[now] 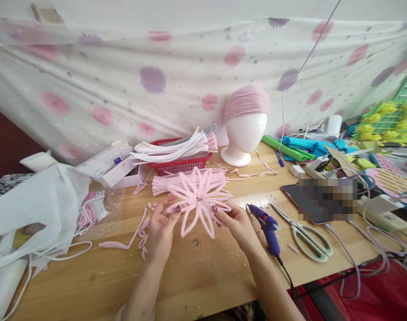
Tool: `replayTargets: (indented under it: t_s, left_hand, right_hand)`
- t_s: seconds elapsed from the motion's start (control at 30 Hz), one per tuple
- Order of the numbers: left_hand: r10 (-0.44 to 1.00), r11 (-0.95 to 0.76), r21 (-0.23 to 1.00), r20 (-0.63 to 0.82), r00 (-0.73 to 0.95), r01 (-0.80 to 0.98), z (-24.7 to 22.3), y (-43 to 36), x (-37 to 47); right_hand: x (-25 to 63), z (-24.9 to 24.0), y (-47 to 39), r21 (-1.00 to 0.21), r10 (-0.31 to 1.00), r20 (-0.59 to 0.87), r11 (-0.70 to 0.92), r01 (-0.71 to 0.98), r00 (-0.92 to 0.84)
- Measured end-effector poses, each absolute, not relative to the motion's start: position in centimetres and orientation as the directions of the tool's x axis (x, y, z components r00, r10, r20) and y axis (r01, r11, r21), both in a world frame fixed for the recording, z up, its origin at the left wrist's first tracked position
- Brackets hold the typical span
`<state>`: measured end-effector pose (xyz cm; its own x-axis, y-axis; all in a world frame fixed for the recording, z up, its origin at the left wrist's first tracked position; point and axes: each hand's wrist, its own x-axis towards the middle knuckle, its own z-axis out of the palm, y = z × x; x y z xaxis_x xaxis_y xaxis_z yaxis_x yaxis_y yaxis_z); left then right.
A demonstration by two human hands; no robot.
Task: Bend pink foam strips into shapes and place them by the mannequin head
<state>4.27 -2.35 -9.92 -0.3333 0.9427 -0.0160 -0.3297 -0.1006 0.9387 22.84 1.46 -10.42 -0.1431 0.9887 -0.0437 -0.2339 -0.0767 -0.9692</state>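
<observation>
A pink flower of looped, fuzzy stems [199, 200] is held up above the wooden table, its petals spread all round. My left hand [163, 223] pinches petals on its left side between thumb and fingers. On the right side, my right hand [235, 220] grips other petals the same way. Right behind the flower lies a bundle of pink stems [163, 183], partly hidden by it. Bent pink pieces [141, 232] lie left of my left hand. A blue glue gun [268, 229] rests to the right of my right hand, with green-handled scissors [310, 240] beyond it.
A red basket [179, 166] with white and pink stems stands behind the bundle. A white foam head [245, 133] wears a pink covering. White bags [32, 209] crowd the left. A phone [310, 203], cables and a power strip [384, 214] occupy the right.
</observation>
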Motion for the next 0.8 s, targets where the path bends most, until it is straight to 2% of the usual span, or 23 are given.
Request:
replayTargets:
  t_s: [0.17,0.27,0.4,0.57,0.8]
  left_hand:
    - [0.967,0.004,0.87,-0.128,-0.218,-0.493,-10.6,-2.9,6.2]
    - [0.977,0.085,0.883,-0.166,-0.137,-0.461,-10.8,-3.0,8.0]
    - [0.972,0.074,0.901,-0.161,-0.171,-0.426,-10.9,-2.5,9.1]
    - [0.971,0.085,0.919,-0.163,-0.174,-0.386,-11.3,-2.3,8.4]
    - [0.985,0.093,0.964,-0.125,-0.117,-0.247,-11.0,-2.7,6.8]
  right_hand:
    - [21.6,-10.9,1.2,-0.969,0.998,-0.009,-0.023,-0.247,-0.059]
    - [20.7,-11.3,0.7,-0.967,0.998,0.013,-0.005,-0.255,-0.068]
    - [20.0,-11.6,0.1,-0.969,0.995,0.028,0.004,-0.248,-0.094]
    - [20.4,-11.7,0.2,-0.975,0.999,0.051,0.05,-0.216,-0.002]
    - [21.7,-11.2,0.6,-0.989,0.993,0.003,-0.014,-0.149,-0.114]
